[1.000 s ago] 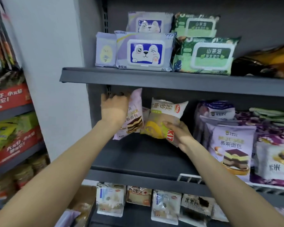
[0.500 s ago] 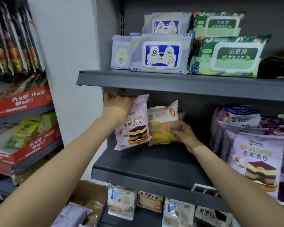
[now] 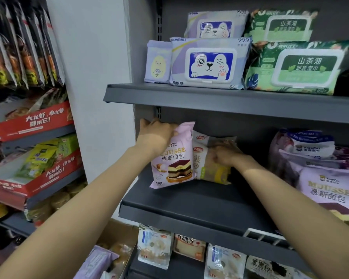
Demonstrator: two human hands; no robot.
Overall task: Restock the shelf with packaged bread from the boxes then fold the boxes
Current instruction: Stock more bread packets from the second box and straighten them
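Note:
A pink mousse bread pack point(image 3: 174, 158) stands upright at the back left of the grey middle shelf point(image 3: 189, 200). My left hand point(image 3: 156, 134) grips its top left corner. Right beside it stands a tan and yellow bread pack point(image 3: 212, 168), and my right hand point(image 3: 226, 154) is closed on its front, pressing it toward the back. More purple mousse bread packs point(image 3: 326, 190) fill the shelf's right side. A cardboard box point(image 3: 119, 238) with bread packs shows at the bottom, below my left arm.
Wet-wipe packs point(image 3: 210, 63) and green wipe packs point(image 3: 296, 67) sit on the upper shelf. Several bread packs point(image 3: 155, 250) line the lower shelf. A white wire divider point(image 3: 264, 236) sits at the middle shelf's front right. Snack shelves with red trays point(image 3: 34, 125) stand at left.
The view has moved in closer and to the left. My right hand has pushed the tan bread pack upright against the pink pack, which my left hand has straightened.

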